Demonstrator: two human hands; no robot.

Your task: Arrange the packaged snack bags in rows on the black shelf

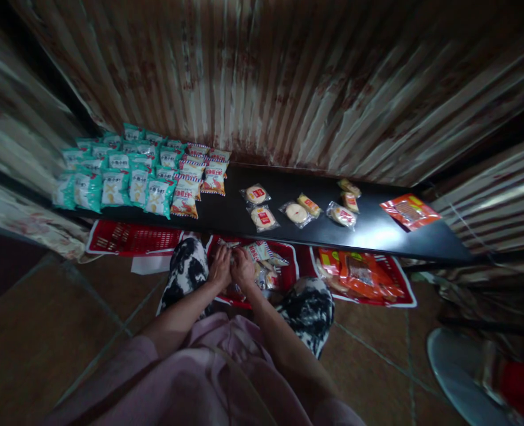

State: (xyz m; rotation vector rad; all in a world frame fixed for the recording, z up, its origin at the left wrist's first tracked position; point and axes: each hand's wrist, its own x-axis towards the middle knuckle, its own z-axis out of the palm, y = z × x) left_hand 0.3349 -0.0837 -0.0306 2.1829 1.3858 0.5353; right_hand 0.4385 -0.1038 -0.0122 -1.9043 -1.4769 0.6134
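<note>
My left hand (220, 268) and my right hand (243, 268) are close together over the middle red basket (294, 263), between my knees. The fingers of both hands look bent inward and closed; what is in them is hidden and too dark to name. Right beside my right hand, inside the basket, lie a white snack packet (258, 251) with a striped edge and some small wrapped pastries (271, 279). On the black shelf (238, 210) above stand teal snack bags (115, 186) in rows, with orange-and-white snack bags (184, 197) at their right.
Round wrapped cakes (262, 218) and small yellow packets (349, 201) lie along the shelf, with a flat orange packet (410, 211) at its right end. A red basket (133, 238) is below left; another (406, 284) holds orange packets (359, 275). A curtain (271, 77) hangs behind.
</note>
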